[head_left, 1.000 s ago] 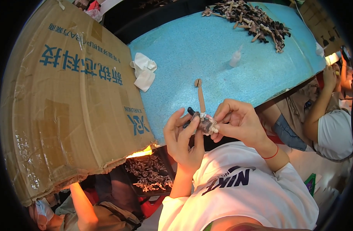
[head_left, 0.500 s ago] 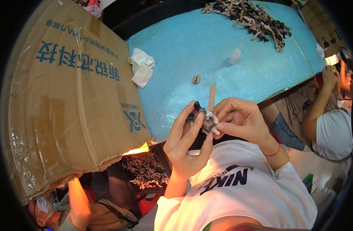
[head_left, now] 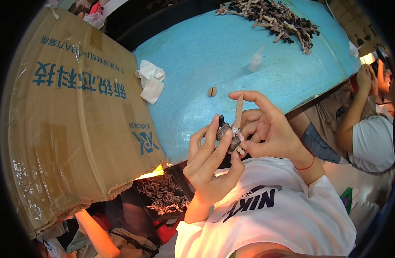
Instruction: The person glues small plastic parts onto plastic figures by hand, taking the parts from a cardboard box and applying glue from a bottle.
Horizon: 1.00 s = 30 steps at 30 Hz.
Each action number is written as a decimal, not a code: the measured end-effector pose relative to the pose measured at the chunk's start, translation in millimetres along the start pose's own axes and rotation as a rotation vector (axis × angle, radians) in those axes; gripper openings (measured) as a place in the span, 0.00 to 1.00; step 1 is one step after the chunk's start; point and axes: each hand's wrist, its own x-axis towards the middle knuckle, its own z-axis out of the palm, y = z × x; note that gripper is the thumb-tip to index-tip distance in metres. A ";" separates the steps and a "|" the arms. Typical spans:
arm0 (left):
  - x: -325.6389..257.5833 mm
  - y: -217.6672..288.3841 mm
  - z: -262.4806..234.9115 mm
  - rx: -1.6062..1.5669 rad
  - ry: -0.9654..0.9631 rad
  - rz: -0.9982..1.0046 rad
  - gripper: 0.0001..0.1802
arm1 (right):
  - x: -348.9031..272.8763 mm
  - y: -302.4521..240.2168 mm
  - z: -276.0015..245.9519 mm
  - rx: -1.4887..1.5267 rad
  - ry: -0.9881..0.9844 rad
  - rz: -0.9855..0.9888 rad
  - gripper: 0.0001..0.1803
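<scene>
Close in front of my chest, a small painted figurine (head_left: 223,131) in grey-brown, black and white is gripped between the fingers and thumb of my left hand (head_left: 206,170). A long flat brownish blade (head_left: 239,111) stands up from its right side. My right hand (head_left: 272,133) grips the figurine from the right, thumb low by a pale knob and bent fingers at the blade's base. Its index finger is stretched out, with the tip near the blade's upper end. Fingers cover part of the figurine.
A blue-topped table (head_left: 188,77) bears a round brown slotted piece (head_left: 212,91), a small translucent bottle (head_left: 255,61), crumpled white tissue (head_left: 151,81) and a heap of figurine parts (head_left: 279,21). A large cardboard box (head_left: 72,112) stands left. More parts fill a dark tray (head_left: 163,191). People sit both sides.
My right index finger has lifted and straightened up toward the blade's tip. Both hands keep the figurine at nearly the same place. The whole view has shifted slightly.
</scene>
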 end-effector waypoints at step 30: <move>-10.9 -20.5 12.4 -0.784 0.176 -0.728 0.16 | 9.7 3.9 -1.3 -0.062 0.097 0.032 0.40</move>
